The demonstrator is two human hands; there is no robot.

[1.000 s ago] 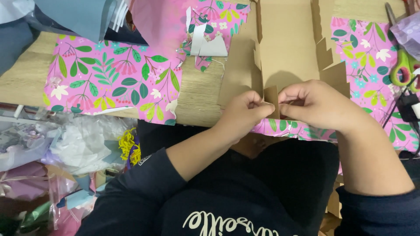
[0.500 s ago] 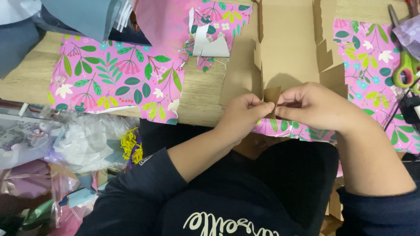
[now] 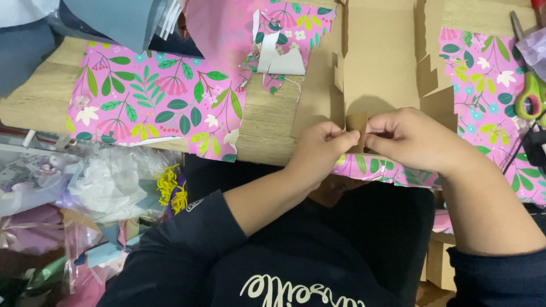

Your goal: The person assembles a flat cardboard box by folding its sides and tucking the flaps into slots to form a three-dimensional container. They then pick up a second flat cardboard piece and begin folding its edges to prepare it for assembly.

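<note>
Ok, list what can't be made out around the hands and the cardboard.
- Head view: the cardboard tab's lower end, covered by the left hand and right hand.
- Head view: the cardboard box's top, cut off by the upper edge.
- Head view: the scissors' blades, partly past the upper edge.

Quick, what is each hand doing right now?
Left hand: closed, pinching the small cardboard flap.
Right hand: closed, pinching the same flap from the other side.
</note>
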